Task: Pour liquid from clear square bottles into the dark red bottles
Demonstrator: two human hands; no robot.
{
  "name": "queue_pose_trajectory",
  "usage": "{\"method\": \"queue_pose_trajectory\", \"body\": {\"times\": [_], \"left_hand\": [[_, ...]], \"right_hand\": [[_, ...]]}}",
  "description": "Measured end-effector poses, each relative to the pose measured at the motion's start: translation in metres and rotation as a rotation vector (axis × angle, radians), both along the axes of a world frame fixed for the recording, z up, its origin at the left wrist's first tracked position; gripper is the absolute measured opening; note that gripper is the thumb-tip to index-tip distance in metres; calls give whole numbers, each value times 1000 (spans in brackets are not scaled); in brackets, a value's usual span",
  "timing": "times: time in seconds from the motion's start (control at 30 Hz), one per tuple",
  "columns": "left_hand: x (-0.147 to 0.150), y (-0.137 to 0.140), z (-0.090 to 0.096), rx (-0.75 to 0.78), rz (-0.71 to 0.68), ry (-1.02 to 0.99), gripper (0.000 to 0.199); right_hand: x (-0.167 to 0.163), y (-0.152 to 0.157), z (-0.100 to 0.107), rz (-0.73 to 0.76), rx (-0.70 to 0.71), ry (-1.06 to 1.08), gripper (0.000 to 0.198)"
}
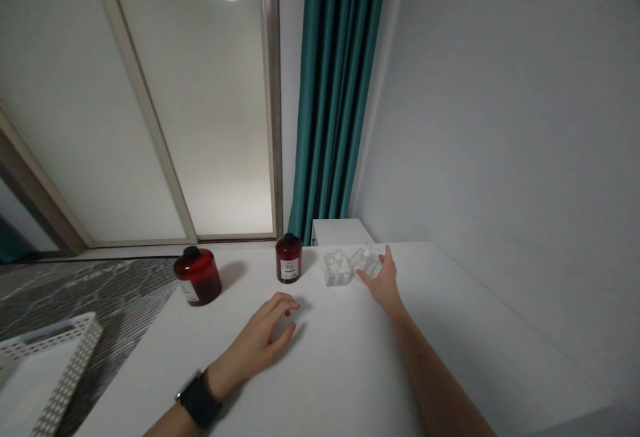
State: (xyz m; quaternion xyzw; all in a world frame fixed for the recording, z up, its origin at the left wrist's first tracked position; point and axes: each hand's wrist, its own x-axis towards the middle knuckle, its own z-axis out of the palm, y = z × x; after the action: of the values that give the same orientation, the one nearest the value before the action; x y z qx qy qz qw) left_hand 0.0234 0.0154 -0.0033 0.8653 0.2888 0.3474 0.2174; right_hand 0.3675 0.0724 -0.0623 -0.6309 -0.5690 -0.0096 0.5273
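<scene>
My right hand (pixel 383 278) is closed around a clear, lidded-looking container (pixel 367 261), thumb on its near side and fingers on its far right. The container looks tilted. Just left of it a second clear container (pixel 337 268) sits on the white table (pixel 330 370). My left hand (pixel 270 330), with a dark watch on the wrist, hovers over or rests on the table with fingers loosely curved and apart, holding nothing. Beyond it stands a dark red bottle (pixel 289 260) with a black cap and white label. Another red bottle (pixel 198 277) is near the table's left edge.
A white perforated basket (pixel 75 370) is at the lower left, beside the table. Behind the table are a small white cabinet (pixel 340 229), a teal curtain (pixel 335 104) and frosted sliding doors (pixel 220 117). A plain wall (pixel 500 124) runs along the right side.
</scene>
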Motion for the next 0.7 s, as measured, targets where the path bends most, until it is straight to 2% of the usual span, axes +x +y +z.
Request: {"method": "queue_pose_trajectory", "body": {"times": [0.07,0.13,0.27,0.33,0.43,0.57,0.7], "left_hand": [[0,0,0,5,0,1,28],[0,0,0,7,-3,12,28],[0,0,-1,-8,-17,50,29],[0,0,-1,-19,-22,62,29],[0,0,-1,-24,-23,62,31],[-1,-1,-1,-22,-22,61,33],[-2,0,-2,-13,-27,70,31]], "right_hand": [[-4,-6,13,-81,36,-9,92],[-13,-15,29,-167,137,-65,73],[-44,-30,48,-81,275,-131,59],[-63,-34,47,27,252,-128,57],[-86,-35,38,158,128,-135,59],[-96,-33,29,190,33,-139,64],[-93,-30,25,204,14,-170,64]]}}
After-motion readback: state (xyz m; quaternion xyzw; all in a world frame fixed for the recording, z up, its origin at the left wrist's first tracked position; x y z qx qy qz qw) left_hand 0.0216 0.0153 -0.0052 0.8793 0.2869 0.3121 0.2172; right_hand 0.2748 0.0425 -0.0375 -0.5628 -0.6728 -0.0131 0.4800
